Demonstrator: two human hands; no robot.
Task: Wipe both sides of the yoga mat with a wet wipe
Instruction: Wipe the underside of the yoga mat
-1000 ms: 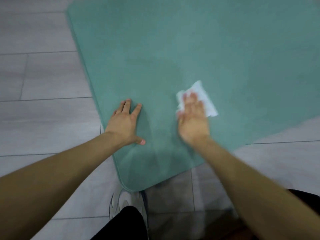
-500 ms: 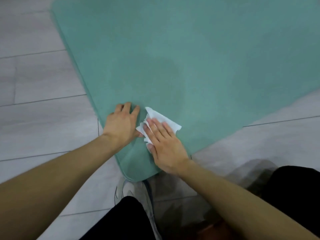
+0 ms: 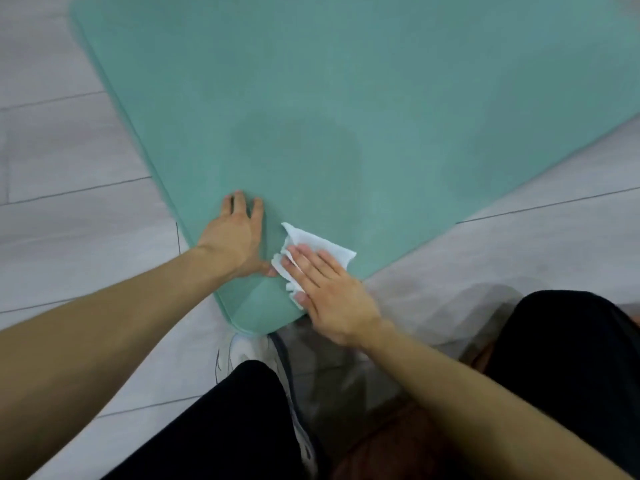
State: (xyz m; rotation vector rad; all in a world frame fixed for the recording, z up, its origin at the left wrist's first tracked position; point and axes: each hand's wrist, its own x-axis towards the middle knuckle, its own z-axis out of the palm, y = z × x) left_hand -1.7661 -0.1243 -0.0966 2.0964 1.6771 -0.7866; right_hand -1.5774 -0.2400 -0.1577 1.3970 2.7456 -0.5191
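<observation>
One teal yoga mat (image 3: 363, 109) lies flat on a pale grey plank floor (image 3: 69, 209), its rounded near corner pointing toward the person who crouches over it. One white wet wipe (image 3: 318, 249), crumpled and partly folded, sits on the mat close to that corner. Two bare hands work on the mat. The right hand (image 3: 329, 296) lies flat on the wipe with fingers straight and close together, pressing it against the mat surface; the fingers do not curl around it. The left hand (image 3: 233, 239) rests palm down on the mat just beside the wipe, fingers spread and extended toward the far end, thumb reaching toward the wipe and touching or nearly touching its edge; it holds nothing. A faintly darker patch on the mat spreads just beyond the two hands.

Around the mat, the floor shows thin dark seams between planks. One white shoe (image 3: 252, 351) with a dark side stripe sits at the tip of the mat's near corner, just below it. Black trouser legs fill the bottom of the view, one (image 3: 221, 427) at the centre above the shoe and one (image 3: 568, 351) at the right. Both bare forearms cross the lower part of the view and hide part of the floor, and the right hand covers much of the wipe's near half.
</observation>
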